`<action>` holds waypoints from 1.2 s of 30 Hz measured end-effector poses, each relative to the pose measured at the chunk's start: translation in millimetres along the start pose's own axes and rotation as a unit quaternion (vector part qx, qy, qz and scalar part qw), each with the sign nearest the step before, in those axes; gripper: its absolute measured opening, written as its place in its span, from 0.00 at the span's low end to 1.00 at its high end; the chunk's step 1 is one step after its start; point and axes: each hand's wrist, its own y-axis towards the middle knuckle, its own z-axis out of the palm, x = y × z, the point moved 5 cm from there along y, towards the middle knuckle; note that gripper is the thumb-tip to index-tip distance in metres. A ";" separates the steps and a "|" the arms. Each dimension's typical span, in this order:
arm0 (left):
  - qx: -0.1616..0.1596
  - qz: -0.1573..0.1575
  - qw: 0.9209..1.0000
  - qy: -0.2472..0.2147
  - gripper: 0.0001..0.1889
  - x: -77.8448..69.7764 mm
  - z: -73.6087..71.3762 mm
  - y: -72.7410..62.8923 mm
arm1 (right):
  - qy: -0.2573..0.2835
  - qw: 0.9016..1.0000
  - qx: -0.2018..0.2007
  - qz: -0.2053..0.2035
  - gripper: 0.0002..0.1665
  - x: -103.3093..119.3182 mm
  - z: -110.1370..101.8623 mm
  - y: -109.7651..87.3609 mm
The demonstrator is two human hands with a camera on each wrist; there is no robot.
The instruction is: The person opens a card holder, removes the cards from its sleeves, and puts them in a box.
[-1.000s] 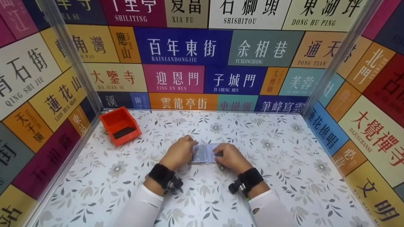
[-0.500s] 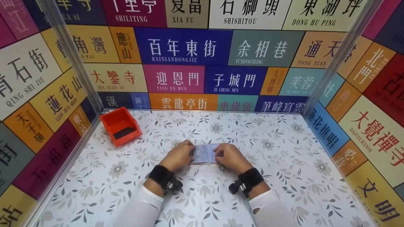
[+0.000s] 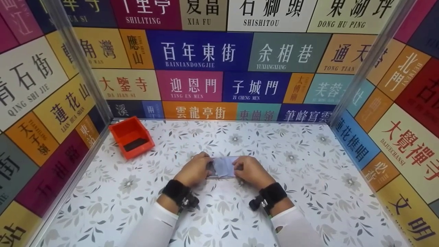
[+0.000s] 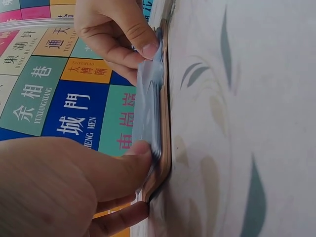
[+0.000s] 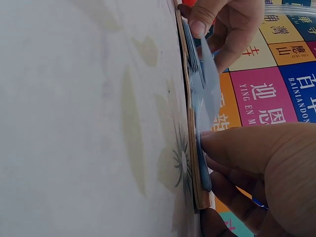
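An opened card holder (image 3: 224,166) with translucent plastic sleeves and a thin brown cover (image 4: 165,106) lies low over the patterned table. My left hand (image 3: 194,168) grips its left side, with the thumb on the stacked sleeves. One clear sleeve (image 5: 211,81) stands raised off the stack in the right wrist view. At the other end, my right hand (image 3: 253,170) pinches the right side between thumb and fingers. Parts of both outer edges are hidden behind the hands.
An orange-red plastic bin (image 3: 132,137) with a dark flat piece (image 3: 135,144) inside stands at the back left. Colourful sign-covered walls (image 3: 202,51) enclose the floral tabletop (image 3: 291,206) at the back and both sides.
My left hand has drawn slightly toward me along the holder's left side. A clear sleeve has lifted and tilted between the hands. My right hand has hardly moved.
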 end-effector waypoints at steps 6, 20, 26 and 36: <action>-0.011 0.001 1.000 -0.005 0.21 -2.5 -0.4 2.0 | 0.008 1.000 -0.004 -0.001 0.04 -0.4 -1.6 0.7; 0.008 -0.041 0.999 -0.026 0.21 2.3 2.9 -2.2 | -0.079 0.997 -0.011 0.007 0.12 32.7 0.2 -1.0; 0.000 -0.029 1.000 -0.013 0.20 0.7 1.4 -0.6 | -0.062 0.997 -0.002 -0.049 0.19 50.5 3.0 -1.0; -0.011 -0.009 1.000 -0.002 0.17 0.2 0.3 2.4 | -0.083 0.994 -0.008 -0.077 0.27 50.3 5.6 -2.3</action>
